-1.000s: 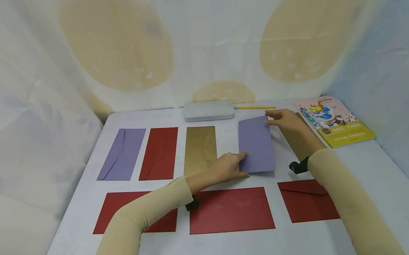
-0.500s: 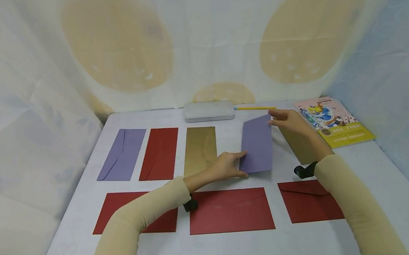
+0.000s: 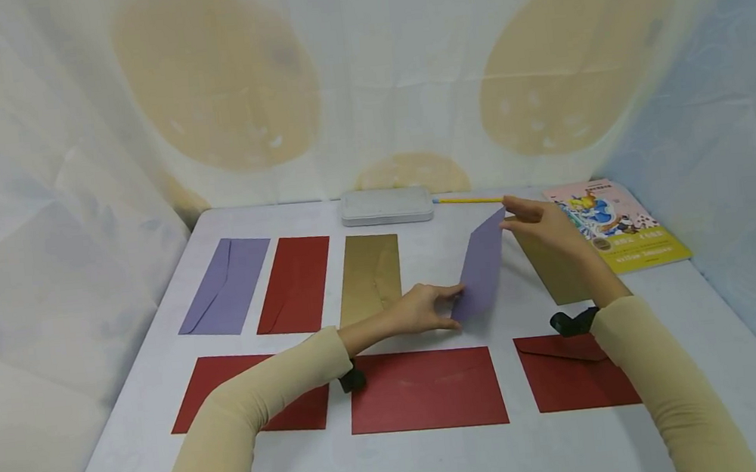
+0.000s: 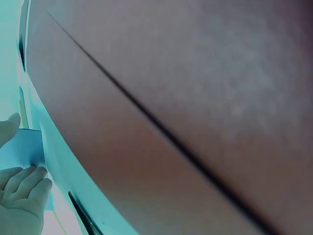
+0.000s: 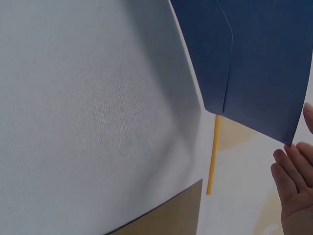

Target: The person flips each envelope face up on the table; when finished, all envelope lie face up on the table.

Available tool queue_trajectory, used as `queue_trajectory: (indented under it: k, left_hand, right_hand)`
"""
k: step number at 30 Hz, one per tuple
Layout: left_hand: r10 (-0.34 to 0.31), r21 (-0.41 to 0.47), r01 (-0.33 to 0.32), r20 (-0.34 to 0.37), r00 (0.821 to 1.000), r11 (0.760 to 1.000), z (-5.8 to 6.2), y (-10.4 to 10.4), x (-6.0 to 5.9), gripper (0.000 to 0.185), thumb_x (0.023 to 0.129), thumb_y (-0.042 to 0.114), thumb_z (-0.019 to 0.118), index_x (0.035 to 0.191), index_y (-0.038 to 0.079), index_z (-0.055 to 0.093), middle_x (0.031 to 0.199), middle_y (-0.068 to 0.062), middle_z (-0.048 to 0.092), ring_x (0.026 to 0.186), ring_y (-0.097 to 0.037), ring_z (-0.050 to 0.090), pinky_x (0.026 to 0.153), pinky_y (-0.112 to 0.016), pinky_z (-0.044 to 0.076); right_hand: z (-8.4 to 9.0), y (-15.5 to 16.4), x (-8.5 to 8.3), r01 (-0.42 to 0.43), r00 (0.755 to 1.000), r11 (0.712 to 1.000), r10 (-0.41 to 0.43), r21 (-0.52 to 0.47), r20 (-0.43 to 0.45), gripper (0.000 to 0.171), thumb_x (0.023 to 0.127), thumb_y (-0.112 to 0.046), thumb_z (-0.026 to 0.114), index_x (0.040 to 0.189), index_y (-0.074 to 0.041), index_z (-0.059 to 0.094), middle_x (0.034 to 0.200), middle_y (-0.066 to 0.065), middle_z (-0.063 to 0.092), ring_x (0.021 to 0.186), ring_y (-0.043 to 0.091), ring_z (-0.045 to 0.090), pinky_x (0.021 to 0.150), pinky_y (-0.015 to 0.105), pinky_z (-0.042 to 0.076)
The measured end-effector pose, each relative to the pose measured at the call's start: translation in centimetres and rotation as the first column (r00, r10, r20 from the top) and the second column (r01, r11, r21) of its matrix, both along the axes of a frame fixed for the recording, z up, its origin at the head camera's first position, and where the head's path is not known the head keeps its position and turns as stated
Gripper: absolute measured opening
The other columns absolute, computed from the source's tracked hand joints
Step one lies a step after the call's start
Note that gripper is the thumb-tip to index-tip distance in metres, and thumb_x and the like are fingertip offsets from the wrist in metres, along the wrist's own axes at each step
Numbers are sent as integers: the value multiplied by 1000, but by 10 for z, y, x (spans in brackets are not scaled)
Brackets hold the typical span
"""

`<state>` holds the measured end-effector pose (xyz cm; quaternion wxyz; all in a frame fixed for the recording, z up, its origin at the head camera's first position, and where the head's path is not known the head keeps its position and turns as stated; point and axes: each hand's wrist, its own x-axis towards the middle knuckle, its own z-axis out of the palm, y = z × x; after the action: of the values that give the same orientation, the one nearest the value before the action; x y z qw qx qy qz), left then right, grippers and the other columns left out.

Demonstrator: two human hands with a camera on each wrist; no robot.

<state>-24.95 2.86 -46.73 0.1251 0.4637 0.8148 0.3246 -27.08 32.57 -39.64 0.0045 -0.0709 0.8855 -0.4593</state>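
A purple envelope [image 3: 482, 264] is raised on edge in the head view, its right side up and its plain face turned left. My left hand [image 3: 421, 309] holds its lower left edge, the thumb on the near face and the fingers low at the bottom corner. At the upper right corner, my right hand [image 3: 544, 227] pinches it between thumb and fingertips. The right wrist view shows the envelope's flap side [image 5: 264, 63], bluish there, with a seam line. In the left wrist view, skin fills most of the picture, with the left hand [image 4: 22, 205] at the edge.
To the left lie a purple envelope [image 3: 225, 285], a red one [image 3: 294, 283] and a gold one [image 3: 369, 275]. Another gold envelope [image 3: 548, 269] lies under the right forearm. Red envelopes [image 3: 427, 391] form a front row. Behind are a grey case [image 3: 386, 205], a yellow pencil [image 3: 466, 200] and a book [image 3: 616, 224].
The purple envelope has turned from nearly flat to steeply tilted, its right side rising. My right hand has moved slightly right and up with its corner; the left hand has barely moved.
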Motion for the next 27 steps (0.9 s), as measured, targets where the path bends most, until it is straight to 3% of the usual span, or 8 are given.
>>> queue_trajectory:
  k: [6, 14, 20, 24, 27]
  left_hand:
    - [-13, 28, 12, 26, 1000, 1000, 1, 1, 3, 70, 81, 19, 80, 141, 1, 47, 131, -11, 58, 120, -17, 56, 96, -17, 41]
    - [-1, 67, -7, 119, 993, 998, -2, 0, 4, 69, 82, 16, 79, 141, 0, 47, 135, -13, 54, 118, -19, 57, 94, -17, 41]
    - [8, 101, -15, 71, 997, 995, -2, -2, 4, 75, 80, 21, 80, 143, 1, 44, 138, -11, 51, 124, -16, 51, 97, -18, 39]
    - [38, 146, -38, -2, 999, 989, 6, -5, 5, 83, 76, 24, 84, 144, 2, 42, 139, -11, 50, 126, -15, 49, 98, -21, 40]
    - [45, 168, -35, -57, 997, 985, 13, -6, 7, 85, 76, 23, 84, 146, 1, 40, 140, -13, 49, 120, -18, 55, 95, -26, 44]
  right_hand:
    - [4, -2, 1, 16, 1000, 1000, -16, 18, 9, 67, 92, -38, 65, 149, -15, 38, 150, 6, 39, 132, 29, 43, 104, 42, 37]
    - [6, -10, -3, 43, 999, 996, -44, 79, 11, 73, 89, -46, 66, 149, -13, 39, 150, 7, 39, 133, 30, 42, 104, 46, 37]
    - [2, -19, -9, 63, 998, 997, -63, 50, 6, 71, 89, -44, 68, 148, -16, 40, 150, 5, 40, 135, 27, 39, 105, 45, 36]
    - [1, -23, -11, 54, 998, 998, -55, 42, 9, 72, 89, -42, 68, 149, -16, 38, 151, 6, 38, 138, 27, 35, 108, 47, 32]
    - [2, -26, -12, 49, 999, 998, -49, 43, -3, 73, 89, -41, 68, 149, -14, 38, 151, 7, 37, 138, 29, 34, 108, 48, 30]
